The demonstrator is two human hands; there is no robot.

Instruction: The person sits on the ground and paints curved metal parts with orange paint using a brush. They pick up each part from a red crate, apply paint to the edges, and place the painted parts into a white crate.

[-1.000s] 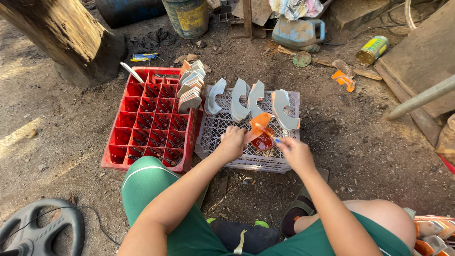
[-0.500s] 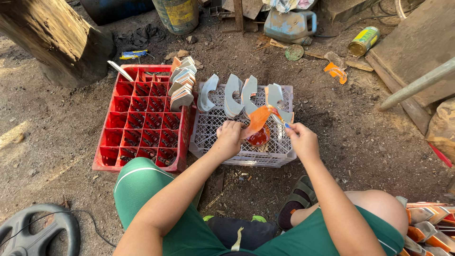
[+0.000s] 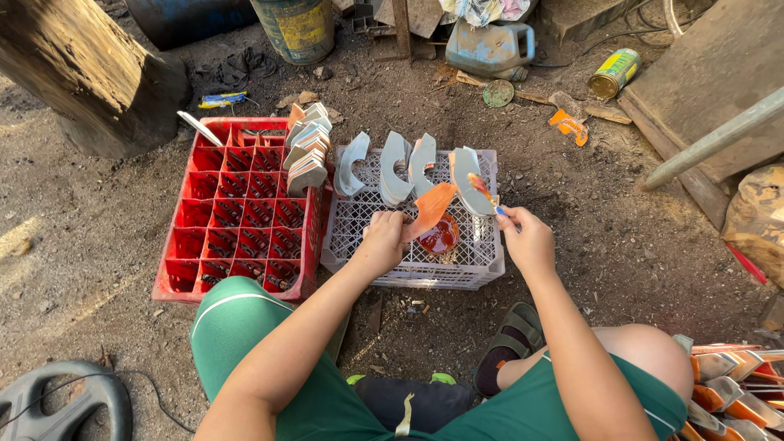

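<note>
- Nearest, our left hand (image 3: 382,238) grips an orange-painted curved blade (image 3: 430,208), tilted over the white crate (image 3: 412,273).
- Our right hand (image 3: 527,238) pinches a small brush (image 3: 482,189), its tip near the blade.
- Just beneath, a dish of orange paint (image 3: 441,237) sits on the crate.
- Beyond, unpainted grey blades (image 3: 396,167) stand upright along the crate's far edge.
- Beside it, the red crate (image 3: 237,212) carries stacked blades (image 3: 306,151).

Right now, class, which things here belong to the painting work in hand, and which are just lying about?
In use: left hand, orange blade, right hand, brush, paint pot, white crate.
Lying about: tin can, jerrycan, log.
</note>
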